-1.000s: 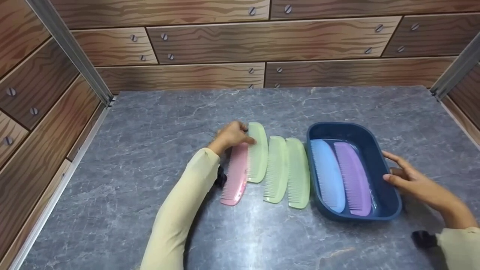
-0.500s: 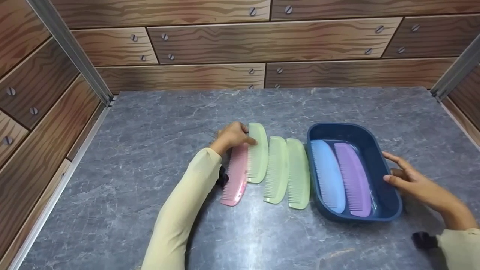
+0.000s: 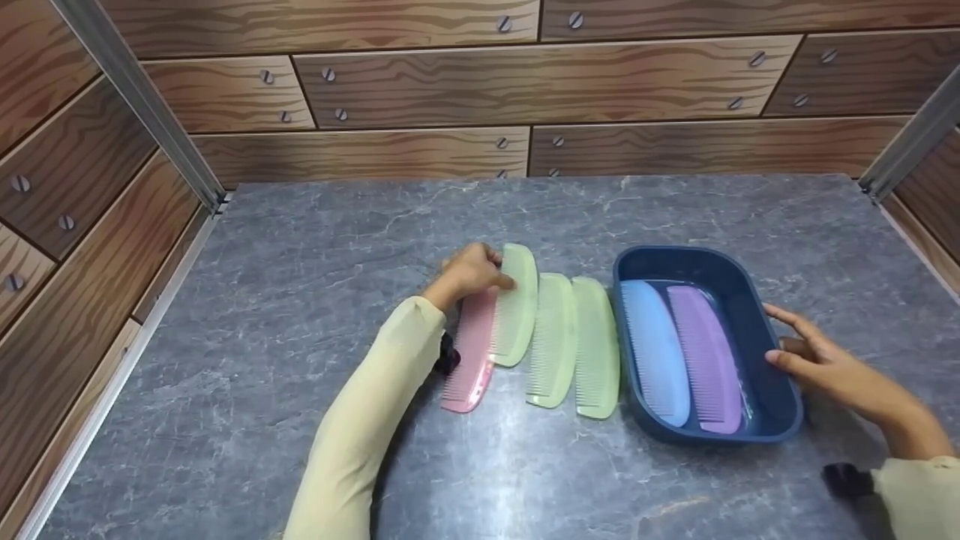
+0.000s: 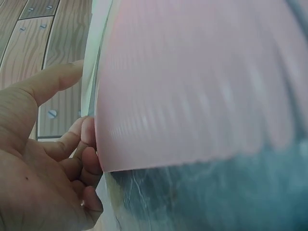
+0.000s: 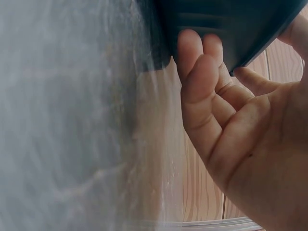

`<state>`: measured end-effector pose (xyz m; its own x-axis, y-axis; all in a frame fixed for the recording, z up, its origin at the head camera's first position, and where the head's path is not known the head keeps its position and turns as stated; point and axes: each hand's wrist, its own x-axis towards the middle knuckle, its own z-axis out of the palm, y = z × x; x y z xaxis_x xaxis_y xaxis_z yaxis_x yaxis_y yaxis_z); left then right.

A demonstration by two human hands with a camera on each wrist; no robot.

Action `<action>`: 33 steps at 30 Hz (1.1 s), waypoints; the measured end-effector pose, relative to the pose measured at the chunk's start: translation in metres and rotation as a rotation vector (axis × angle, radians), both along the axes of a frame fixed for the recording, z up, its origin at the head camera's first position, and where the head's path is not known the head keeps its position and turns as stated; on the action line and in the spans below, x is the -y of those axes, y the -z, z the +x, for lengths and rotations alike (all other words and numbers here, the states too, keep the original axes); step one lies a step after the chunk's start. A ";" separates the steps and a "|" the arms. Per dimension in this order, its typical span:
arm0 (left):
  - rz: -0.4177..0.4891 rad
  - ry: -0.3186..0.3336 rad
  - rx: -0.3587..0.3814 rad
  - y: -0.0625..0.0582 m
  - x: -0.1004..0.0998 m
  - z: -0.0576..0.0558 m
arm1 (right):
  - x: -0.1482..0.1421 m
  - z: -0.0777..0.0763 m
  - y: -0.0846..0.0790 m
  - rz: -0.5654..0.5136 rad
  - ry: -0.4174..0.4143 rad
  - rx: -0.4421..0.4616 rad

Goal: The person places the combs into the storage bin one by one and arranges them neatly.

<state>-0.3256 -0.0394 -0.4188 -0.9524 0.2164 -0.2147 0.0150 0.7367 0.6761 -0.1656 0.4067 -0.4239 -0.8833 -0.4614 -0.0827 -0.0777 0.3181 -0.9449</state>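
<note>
In the head view my left hand (image 3: 474,268) pinches a pale green comb (image 3: 520,307) near its upper end, thumb on the face and fingers at the toothed edge. A pink comb (image 3: 472,360) lies just below that hand, partly overlapped by the green one. To the right are two more green combs, one in the middle (image 3: 553,341) and one beside the tray (image 3: 597,349). My right hand (image 3: 821,364) holds the right rim of a dark blue tray (image 3: 780,409). Inside the tray lie a blue comb (image 3: 656,352) and a purple comb (image 3: 706,360).
Everything lies on a grey marbled tabletop (image 3: 322,262). Wood-patterned panels (image 3: 420,82) enclose the back and sides, with metal posts (image 3: 150,112) at the corners. Part of the tray's floor shows right of the purple comb.
The green comb in my left hand has tilted slightly, its top end shifting right. My right hand, the tray and the other combs look unmoved.
</note>
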 end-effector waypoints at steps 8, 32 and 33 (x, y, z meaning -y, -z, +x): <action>0.133 0.024 0.065 -0.002 0.000 0.001 | 0.000 0.002 -0.001 0.030 -0.003 -0.032; 0.351 0.095 0.150 -0.003 0.000 0.002 | 0.001 0.001 -0.001 0.020 0.013 0.009; 0.359 0.096 0.153 -0.003 0.001 0.002 | 0.002 0.001 -0.001 0.033 0.019 0.006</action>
